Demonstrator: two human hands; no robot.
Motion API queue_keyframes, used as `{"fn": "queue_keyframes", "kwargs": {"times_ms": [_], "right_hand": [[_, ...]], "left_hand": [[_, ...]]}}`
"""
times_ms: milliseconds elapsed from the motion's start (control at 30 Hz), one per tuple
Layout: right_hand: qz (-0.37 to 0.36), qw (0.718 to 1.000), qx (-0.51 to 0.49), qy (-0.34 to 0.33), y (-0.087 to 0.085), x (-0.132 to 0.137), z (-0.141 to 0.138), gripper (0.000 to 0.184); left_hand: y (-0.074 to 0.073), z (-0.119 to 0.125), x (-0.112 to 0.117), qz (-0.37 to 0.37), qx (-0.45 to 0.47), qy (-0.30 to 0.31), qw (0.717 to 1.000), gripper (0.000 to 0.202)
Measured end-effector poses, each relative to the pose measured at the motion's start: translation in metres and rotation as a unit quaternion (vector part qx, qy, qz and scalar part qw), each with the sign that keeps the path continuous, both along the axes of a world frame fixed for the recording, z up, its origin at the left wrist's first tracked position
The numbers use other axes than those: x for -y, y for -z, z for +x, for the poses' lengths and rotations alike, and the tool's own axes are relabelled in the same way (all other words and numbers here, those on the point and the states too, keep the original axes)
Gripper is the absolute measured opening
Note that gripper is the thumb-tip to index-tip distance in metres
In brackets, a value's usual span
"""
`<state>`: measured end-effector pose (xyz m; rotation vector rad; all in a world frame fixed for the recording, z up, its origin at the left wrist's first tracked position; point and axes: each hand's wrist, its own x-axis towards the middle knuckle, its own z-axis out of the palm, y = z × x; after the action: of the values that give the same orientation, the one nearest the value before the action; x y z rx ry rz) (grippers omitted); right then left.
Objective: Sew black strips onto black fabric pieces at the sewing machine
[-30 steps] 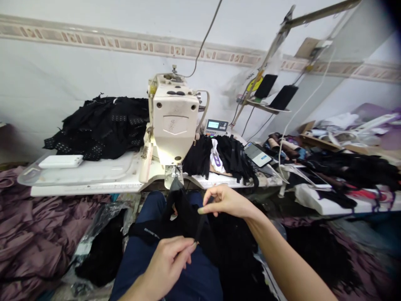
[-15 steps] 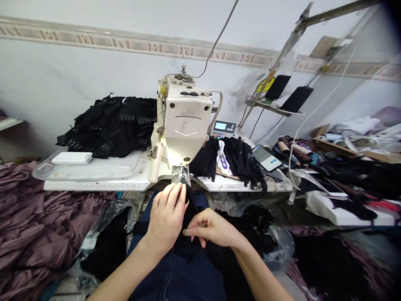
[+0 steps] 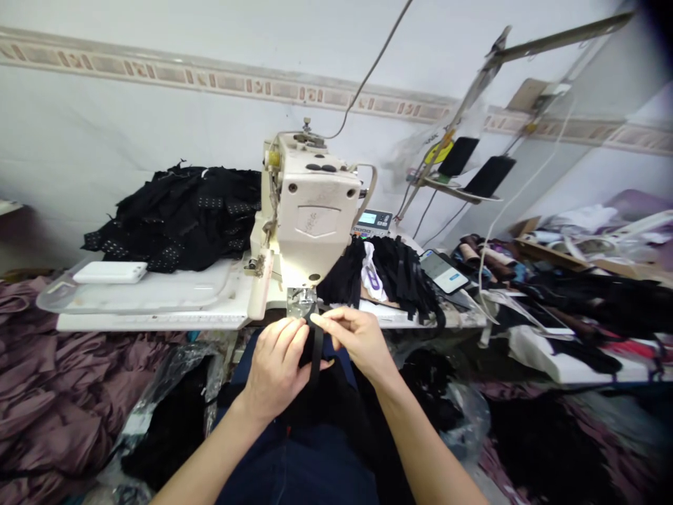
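Just in front of the needle area of a white sewing machine, both my hands are on black cloth. My left hand has its fingers closed on the cloth near the metal needle plate. My right hand pinches a narrow black strap close to its upper end, beside my left fingertips. Below my hands the strap hangs down over the dark cloth in my lap. My left fingers partly hide the cloth's edge, and its exact place under the needle cannot be made out.
A black fabric heap and a white power-bank-like box lie left of the machine. To its right are black straps, a phone and a stand with black thread cones. Mauve cloth is piled low at left.
My right hand has risen from below my left hand to the needle area and now pinches the strap. My left hand has shifted slightly down. The view has tilted a little.
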<state>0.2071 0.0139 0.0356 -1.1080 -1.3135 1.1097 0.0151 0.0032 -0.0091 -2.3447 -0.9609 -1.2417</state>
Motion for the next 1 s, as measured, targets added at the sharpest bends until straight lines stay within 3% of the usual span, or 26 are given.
{"fn": "queue_keyframes", "kwargs": {"times_ms": [133,233,333,433,500,600,700,1000], "right_hand": [[0.034,0.999,0.010,0.024,0.007,-0.025,-0.008,0.028],[-0.004,0.998,-0.032,0.055,0.017,-0.029,-0.014,0.031],[-0.045,0.990,-0.091,0.099,0.031,-0.018,-0.017,0.039],[-0.073,0.991,-0.082,0.081,0.051,0.002,-0.020,0.050],[-0.075,0.993,-0.064,0.061,0.063,0.016,-0.021,0.057],[-0.051,0.993,-0.054,0.089,0.072,0.031,-0.024,0.058],[-0.044,0.989,-0.072,0.122,0.070,0.036,-0.027,0.055],[-0.059,0.979,-0.141,0.131,0.049,0.020,-0.036,0.051]], "left_hand": [[-0.001,0.001,-0.001,0.010,-0.011,-0.009,1.000,0.036],[-0.004,0.001,0.000,0.009,-0.008,-0.004,1.000,0.036],[-0.008,0.001,-0.002,-0.006,-0.014,0.011,1.000,0.038],[-0.010,0.000,-0.005,-0.013,-0.026,0.022,0.999,0.038],[-0.010,0.000,-0.009,-0.012,-0.031,0.030,0.999,0.039],[-0.009,-0.001,-0.012,-0.018,-0.034,0.040,0.998,0.042],[-0.008,-0.001,-0.013,-0.030,-0.034,0.044,0.998,0.043],[-0.008,0.002,-0.019,-0.059,-0.011,0.015,0.998,0.042]]}}
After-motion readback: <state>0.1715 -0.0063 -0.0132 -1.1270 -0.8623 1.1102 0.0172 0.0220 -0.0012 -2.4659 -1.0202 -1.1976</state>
